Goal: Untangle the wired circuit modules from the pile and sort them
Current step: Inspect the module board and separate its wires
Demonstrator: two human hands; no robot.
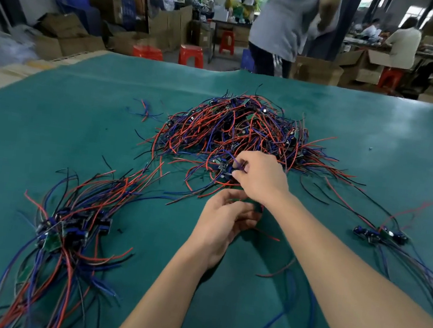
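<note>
Hands (244, 194) at pile (241, 128) near edge

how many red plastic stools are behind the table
4: two side by side just past the table's far edge, one farther back, one at right. Others may be hidden.

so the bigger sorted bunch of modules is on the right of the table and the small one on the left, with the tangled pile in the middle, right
Not quite: the sides are swapped. The head view shows the bigger sorted bunch on the left of the green table and the small group on the right. The tangled pile does sit in the middle, with the right hand pinching a wire at its near edge.
</note>
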